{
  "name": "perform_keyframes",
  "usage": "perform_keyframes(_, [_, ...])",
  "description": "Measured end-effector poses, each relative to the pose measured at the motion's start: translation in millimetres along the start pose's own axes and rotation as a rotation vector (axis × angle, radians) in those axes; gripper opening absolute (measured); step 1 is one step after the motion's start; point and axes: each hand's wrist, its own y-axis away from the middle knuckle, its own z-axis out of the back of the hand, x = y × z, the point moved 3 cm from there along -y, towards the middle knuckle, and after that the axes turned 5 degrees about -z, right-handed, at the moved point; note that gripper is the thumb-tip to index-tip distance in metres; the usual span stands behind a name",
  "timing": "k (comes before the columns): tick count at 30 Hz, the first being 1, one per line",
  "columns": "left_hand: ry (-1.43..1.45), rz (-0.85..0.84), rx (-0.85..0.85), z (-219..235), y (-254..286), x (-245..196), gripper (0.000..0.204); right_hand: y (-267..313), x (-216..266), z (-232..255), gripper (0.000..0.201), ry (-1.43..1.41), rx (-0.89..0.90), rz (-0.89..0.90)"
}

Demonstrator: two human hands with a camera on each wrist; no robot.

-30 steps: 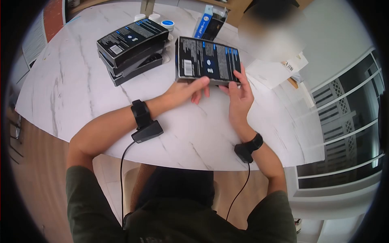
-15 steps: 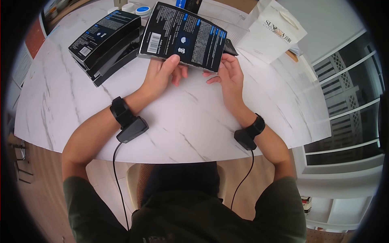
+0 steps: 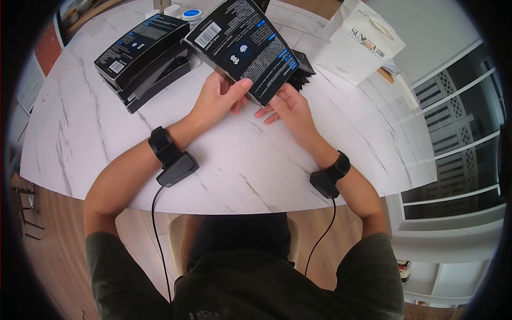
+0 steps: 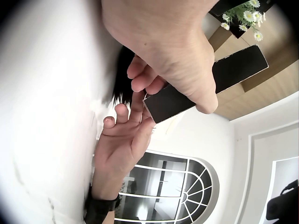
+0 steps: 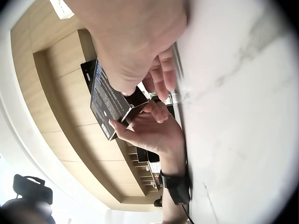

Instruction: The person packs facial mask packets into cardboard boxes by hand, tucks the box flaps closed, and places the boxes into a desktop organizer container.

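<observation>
From my remote post I have the black box (image 3: pixel 242 50) in the upper middle of the head view, held off the table (image 3: pixel 250 170) and turned aslant, its printed face with the white barcode toward me and one corner pointing down. The left hand (image 3: pixel 216 98) grips its lower left edge, thumb laid over the printed face and the other fingers curled beneath. The right hand (image 3: pixel 293 109) pinches the bottom corner with its thumb and forefinger; its remaining fingers are loosely bent below.

Just right of the box I make out a black fringed thing (image 3: pixel 303 69) on the table, partly hidden, so I can't tell what it is. To the upper left of the frame is a stack of black boxes (image 3: pixel 141 48), with a blue-lidded jar (image 3: pixel 192 14) behind it at the top edge. At upper right stands a white paper bag (image 3: pixel 360 45). Further out, at the right edge, I see a dark window (image 3: pixel 458 144); the left wrist view adds white flowers (image 4: pixel 247 17) in its upper right.
</observation>
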Motion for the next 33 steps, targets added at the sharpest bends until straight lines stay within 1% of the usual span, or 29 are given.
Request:
perform_keyframes(6, [-0.035, 0.028, -0.003, 0.0, 0.6, -0.3, 0.027, 0.6, -0.4, -0.9, 0.033, -0.044, 0.042, -0.022])
perform_keyframes(9, [-0.035, 0.011, -0.01, -0.2, 1.2, -1.7, 0.027, 1.1, -1.4, -1.6, 0.034, -0.077, 0.057, -0.024])
perform_keyframes(12, [-0.055, -0.01, 0.025, -1.9, 1.5, -4.9, 0.028, 1.8, -0.3, -2.2, 0.033, -0.12, 0.065, -0.036])
perform_keyframes(19, [-0.086, -0.018, 0.021, -0.6, 1.3, -3.4, 0.029, 2.8, 3.7, -1.2, 0.031, -0.078, 0.012, -0.005])
perform_keyframes(24, [-0.1, -0.019, 0.02, -0.8, 1.3, -2.0, 0.029, 3.8, 4.7, -0.6, 0.027, -0.077, 0.02, -0.003])
perform_keyframes(30, [-0.112, -0.031, 0.016, -0.5, 1.2, -1.4, 0.03, 4.1, 5.1, 0.9, 0.027, -0.063, 0.028, -0.006])
perform_keyframes(33, [-0.121, -0.028, 0.014, 0.4, 1.0, -1.1, 0.03, 3.3, 3.5, 2.5, 0.025, -0.107, 0.023, 0.007])
